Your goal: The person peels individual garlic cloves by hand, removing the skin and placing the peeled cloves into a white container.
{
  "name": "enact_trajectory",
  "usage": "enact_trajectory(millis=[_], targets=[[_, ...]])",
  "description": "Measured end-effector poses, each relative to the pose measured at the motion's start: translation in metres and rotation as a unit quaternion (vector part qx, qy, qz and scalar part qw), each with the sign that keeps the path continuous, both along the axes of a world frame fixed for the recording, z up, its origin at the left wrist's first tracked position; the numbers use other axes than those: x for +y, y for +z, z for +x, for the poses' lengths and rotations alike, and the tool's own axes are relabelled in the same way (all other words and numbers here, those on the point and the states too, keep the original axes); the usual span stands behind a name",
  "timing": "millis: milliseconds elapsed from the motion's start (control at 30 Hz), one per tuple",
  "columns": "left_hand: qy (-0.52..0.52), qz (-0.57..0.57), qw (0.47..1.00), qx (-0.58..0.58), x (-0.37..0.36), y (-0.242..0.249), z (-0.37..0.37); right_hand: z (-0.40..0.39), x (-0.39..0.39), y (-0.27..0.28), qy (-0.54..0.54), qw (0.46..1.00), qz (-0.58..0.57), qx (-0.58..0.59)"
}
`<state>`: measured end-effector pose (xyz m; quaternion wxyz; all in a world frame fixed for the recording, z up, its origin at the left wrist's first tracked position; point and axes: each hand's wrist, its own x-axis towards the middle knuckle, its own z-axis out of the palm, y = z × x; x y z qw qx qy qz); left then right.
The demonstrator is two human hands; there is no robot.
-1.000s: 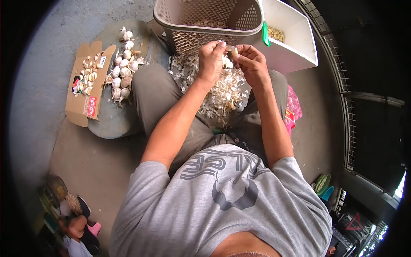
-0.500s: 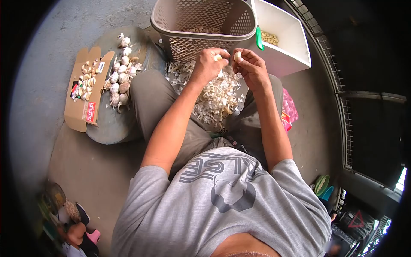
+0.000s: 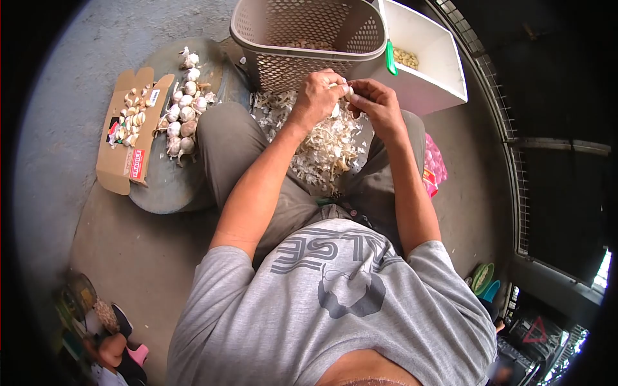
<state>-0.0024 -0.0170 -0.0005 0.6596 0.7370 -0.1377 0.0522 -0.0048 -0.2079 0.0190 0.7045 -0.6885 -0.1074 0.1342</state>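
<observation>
My left hand point(image 3: 317, 98) and my right hand point(image 3: 378, 106) meet over a heap of garlic skins point(image 3: 328, 151). Between their fingertips is a pale garlic clove point(image 3: 348, 91), touched by both hands. The fingers of my left hand are bent and pressed together, partly hiding what they hold. My right hand pinches the clove with thumb and fingers. To the left, whole garlic bulbs point(image 3: 187, 115) lie on a round surface point(image 3: 168, 198), beside a cardboard piece point(image 3: 116, 168) bearing loose cloves point(image 3: 134, 119).
A perforated basket point(image 3: 277, 67) stands beyond my hands. Right of it is a white box point(image 3: 441, 80) with peeled cloves point(image 3: 405, 59) and a green handle point(image 3: 391, 58) at its edge. A pink net bag point(image 3: 435, 161) lies by my right knee. Another person's leg point(image 3: 113, 347) shows lower left.
My hands have come together; the clove pinched in my right hand now meets the fingertips of my left hand. The view has shifted slightly.
</observation>
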Motion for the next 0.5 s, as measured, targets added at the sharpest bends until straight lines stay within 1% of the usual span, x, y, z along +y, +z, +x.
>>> enact_trajectory(millis=[33,133,233,333,433,500], targets=[[-0.010,-0.016,0.999,0.028,0.0011,0.0008,-0.0009,-0.0009,0.0000,-0.0008,-0.001,1.000,0.025,0.014],[-0.054,-0.142,0.979,0.134,0.0019,0.0001,0.0011,0.0000,-0.0018,-0.0022,-0.012,0.998,0.054,0.034],[-0.015,-0.011,0.996,0.082,0.0021,0.0072,0.0007,0.0001,-0.0028,0.0012,-0.014,1.000,0.007,0.011],[0.022,0.060,0.996,-0.057,-0.0017,0.0021,-0.0001,0.0019,-0.0034,-0.0010,-0.010,0.998,-0.055,-0.010],[0.020,0.077,0.997,-0.015,-0.0019,0.0028,-0.0023,0.0012,-0.0021,-0.0017,-0.004,1.000,0.014,0.000],[0.015,0.067,0.997,-0.023,-0.0005,0.0033,-0.0023,-0.0003,0.0035,-0.0029,-0.034,0.990,0.123,0.060]])
